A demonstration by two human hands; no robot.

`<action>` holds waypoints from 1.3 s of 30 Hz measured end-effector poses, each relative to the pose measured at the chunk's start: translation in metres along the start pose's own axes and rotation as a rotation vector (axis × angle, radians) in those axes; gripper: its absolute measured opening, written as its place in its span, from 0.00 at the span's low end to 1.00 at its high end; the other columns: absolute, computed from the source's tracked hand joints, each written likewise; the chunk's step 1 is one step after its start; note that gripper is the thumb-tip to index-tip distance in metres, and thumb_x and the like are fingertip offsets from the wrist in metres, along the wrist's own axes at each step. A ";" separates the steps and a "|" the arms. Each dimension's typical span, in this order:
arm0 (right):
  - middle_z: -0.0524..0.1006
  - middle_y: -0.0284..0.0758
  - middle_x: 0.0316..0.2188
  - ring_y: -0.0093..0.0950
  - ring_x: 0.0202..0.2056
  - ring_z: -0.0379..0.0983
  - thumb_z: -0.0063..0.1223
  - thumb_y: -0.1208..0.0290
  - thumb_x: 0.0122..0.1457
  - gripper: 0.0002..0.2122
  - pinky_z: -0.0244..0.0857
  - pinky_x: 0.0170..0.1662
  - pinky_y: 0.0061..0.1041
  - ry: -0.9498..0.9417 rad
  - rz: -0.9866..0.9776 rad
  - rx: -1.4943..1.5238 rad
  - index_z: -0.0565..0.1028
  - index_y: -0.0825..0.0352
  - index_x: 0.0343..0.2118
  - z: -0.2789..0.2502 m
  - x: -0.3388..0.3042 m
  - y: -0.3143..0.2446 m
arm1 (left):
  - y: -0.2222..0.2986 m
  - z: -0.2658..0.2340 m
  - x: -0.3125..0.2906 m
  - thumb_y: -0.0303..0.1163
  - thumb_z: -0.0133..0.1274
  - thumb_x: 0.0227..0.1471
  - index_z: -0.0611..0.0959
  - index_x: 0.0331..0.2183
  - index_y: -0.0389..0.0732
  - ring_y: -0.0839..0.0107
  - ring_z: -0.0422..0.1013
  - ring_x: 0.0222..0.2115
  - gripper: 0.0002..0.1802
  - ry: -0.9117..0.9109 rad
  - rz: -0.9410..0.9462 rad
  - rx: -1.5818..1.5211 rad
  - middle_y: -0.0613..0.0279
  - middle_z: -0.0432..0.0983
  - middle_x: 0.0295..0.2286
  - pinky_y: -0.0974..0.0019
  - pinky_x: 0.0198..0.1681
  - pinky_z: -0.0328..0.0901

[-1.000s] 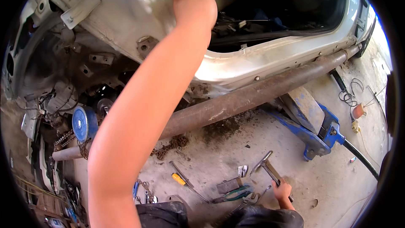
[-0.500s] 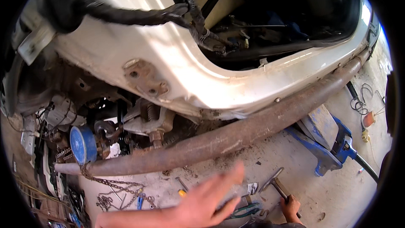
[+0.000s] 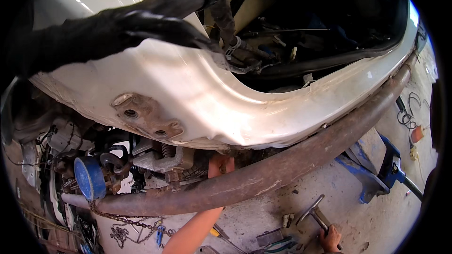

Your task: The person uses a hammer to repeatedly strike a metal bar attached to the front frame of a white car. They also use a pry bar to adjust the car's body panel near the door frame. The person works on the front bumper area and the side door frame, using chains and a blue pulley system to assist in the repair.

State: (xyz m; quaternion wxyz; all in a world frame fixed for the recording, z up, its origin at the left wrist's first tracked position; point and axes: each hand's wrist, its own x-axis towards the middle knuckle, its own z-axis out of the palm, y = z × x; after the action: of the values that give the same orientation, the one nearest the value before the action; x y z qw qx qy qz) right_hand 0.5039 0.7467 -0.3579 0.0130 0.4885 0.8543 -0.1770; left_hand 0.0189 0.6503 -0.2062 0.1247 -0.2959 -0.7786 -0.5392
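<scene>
My left arm passes beneath a long rusty steel pipe (image 3: 263, 176) along the lower edge of a white car body (image 3: 207, 99). Just behind the pipe, part of my left hand (image 3: 220, 165) shows under the sill, its fingertips hidden. Whether it holds anything cannot be seen. On the floor at lower right, my right hand (image 3: 330, 238) is closed around the handle of a hammer (image 3: 319, 216) with a long, slightly curved head. A steel clamp (image 3: 162, 160) with a large bolt grips the sill, left of my left hand.
A blue jack or stand (image 3: 372, 174) props the pipe at right. A round blue metal piece (image 3: 89, 178) and a chain (image 3: 127, 220) hang near the pipe's left end. Black wiring (image 3: 136, 26) droops across the door opening. Pliers (image 3: 278, 245) and a yellow-handled tool (image 3: 215, 232) lie on the floor.
My left hand has gone from open above the floor to under and behind the pipe, at the sill. My right hand keeps hold of the hammer. The view has shifted closer to the car.
</scene>
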 end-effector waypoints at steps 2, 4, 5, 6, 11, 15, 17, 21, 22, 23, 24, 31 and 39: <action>0.72 0.42 0.21 0.46 0.27 0.70 0.56 0.58 0.48 0.15 0.59 0.28 0.42 0.049 0.025 0.054 0.66 0.66 0.24 0.007 -0.002 0.002 | 0.028 0.000 0.027 0.32 0.54 0.54 0.72 0.47 0.33 0.59 0.72 0.40 0.20 -0.112 -0.143 0.030 0.50 0.75 0.41 0.66 0.45 0.64; 0.72 0.42 0.22 0.46 0.27 0.70 0.56 0.58 0.48 0.15 0.59 0.28 0.42 0.041 0.024 0.077 0.66 0.66 0.24 0.004 0.000 -0.001 | 0.033 -0.003 0.032 0.33 0.54 0.54 0.72 0.47 0.33 0.59 0.73 0.39 0.21 -0.123 -0.179 -0.002 0.48 0.75 0.39 0.64 0.43 0.65; 0.72 0.42 0.22 0.45 0.27 0.70 0.56 0.58 0.48 0.15 0.59 0.28 0.42 0.029 0.033 0.064 0.67 0.65 0.24 0.004 0.001 -0.002 | 0.023 -0.001 0.031 0.34 0.55 0.52 0.75 0.44 0.35 0.55 0.74 0.36 0.18 -0.078 -0.143 -0.049 0.45 0.76 0.36 0.62 0.39 0.66; 0.72 0.42 0.22 0.45 0.27 0.70 0.56 0.58 0.48 0.15 0.60 0.29 0.42 0.018 0.049 0.047 0.67 0.65 0.25 0.005 0.000 -0.001 | 0.018 0.000 0.031 0.34 0.56 0.51 0.78 0.41 0.37 0.51 0.75 0.32 0.16 -0.037 -0.107 -0.102 0.42 0.76 0.32 0.59 0.35 0.67; 0.73 0.42 0.22 0.46 0.27 0.71 0.56 0.57 0.49 0.15 0.61 0.30 0.43 -0.004 0.084 0.015 0.67 0.65 0.25 0.009 0.001 0.002 | 0.003 0.002 0.028 0.39 0.57 0.49 0.77 0.42 0.37 0.50 0.73 0.32 0.21 -0.051 -0.013 0.157 0.46 0.77 0.29 0.55 0.37 0.67; 0.73 0.44 0.23 0.48 0.27 0.71 0.55 0.56 0.51 0.16 0.61 0.30 0.44 0.000 0.052 -0.036 0.68 0.66 0.26 0.001 0.002 -0.009 | 0.013 0.010 0.035 0.37 0.59 0.46 0.74 0.46 0.34 0.52 0.74 0.35 0.26 0.047 -0.018 0.108 0.44 0.76 0.34 0.57 0.39 0.68; 0.73 0.44 0.23 0.48 0.28 0.71 0.54 0.56 0.52 0.16 0.61 0.30 0.44 0.009 0.017 -0.049 0.68 0.66 0.26 0.002 0.003 -0.009 | 0.013 0.013 0.037 0.35 0.60 0.45 0.73 0.46 0.33 0.53 0.75 0.36 0.27 0.088 0.040 0.114 0.44 0.76 0.36 0.58 0.39 0.68; 0.74 0.47 0.23 0.49 0.28 0.71 0.52 0.55 0.54 0.16 0.62 0.32 0.46 -0.003 0.005 -0.096 0.68 0.66 0.27 -0.002 0.003 -0.011 | 0.018 0.008 0.045 0.34 0.61 0.42 0.78 0.39 0.37 0.59 0.76 0.29 0.20 0.145 0.215 0.206 0.51 0.78 0.30 0.60 0.33 0.70; 0.74 0.48 0.23 0.50 0.28 0.71 0.52 0.55 0.54 0.17 0.62 0.32 0.48 -0.012 -0.004 -0.101 0.68 0.67 0.27 -0.003 0.003 -0.011 | 0.014 0.010 0.047 0.34 0.61 0.42 0.79 0.38 0.37 0.61 0.76 0.28 0.19 0.157 0.223 0.205 0.52 0.78 0.30 0.60 0.32 0.70; 0.75 0.47 0.24 0.50 0.28 0.72 0.51 0.54 0.54 0.17 0.63 0.32 0.47 -0.021 0.001 -0.124 0.68 0.67 0.28 -0.006 0.004 -0.012 | 0.012 0.012 0.047 0.34 0.61 0.42 0.80 0.37 0.38 0.62 0.76 0.27 0.18 0.168 0.232 0.203 0.53 0.78 0.29 0.61 0.31 0.70; 0.75 0.47 0.24 0.49 0.28 0.72 0.51 0.53 0.54 0.18 0.63 0.32 0.47 -0.032 0.006 -0.137 0.68 0.67 0.28 -0.005 0.003 -0.015 | 0.009 0.013 0.045 0.34 0.61 0.42 0.80 0.37 0.38 0.63 0.76 0.27 0.18 0.160 0.199 0.197 0.53 0.78 0.29 0.61 0.31 0.70; 0.75 0.46 0.24 0.49 0.29 0.72 0.51 0.53 0.54 0.18 0.63 0.31 0.46 -0.017 -0.002 -0.155 0.68 0.66 0.28 0.004 0.003 -0.006 | 0.013 0.008 0.049 0.35 0.62 0.43 0.80 0.36 0.39 0.66 0.76 0.25 0.17 0.192 0.246 0.127 0.55 0.79 0.27 0.62 0.29 0.70; 0.75 0.49 0.24 0.52 0.28 0.72 0.50 0.53 0.55 0.17 0.63 0.31 0.48 -0.003 -0.017 -0.120 0.68 0.66 0.30 -0.002 0.002 -0.015 | 0.010 -0.004 0.049 0.39 0.64 0.42 0.82 0.36 0.42 0.61 0.76 0.28 0.18 0.114 0.215 0.274 0.56 0.79 0.28 0.61 0.33 0.70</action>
State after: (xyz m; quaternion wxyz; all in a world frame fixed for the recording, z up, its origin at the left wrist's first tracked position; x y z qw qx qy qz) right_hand 0.4906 0.7418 -0.3522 0.0421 0.4792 0.8675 -0.1264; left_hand -0.0141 0.6647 -0.1715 0.2649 -0.3266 -0.8002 -0.4276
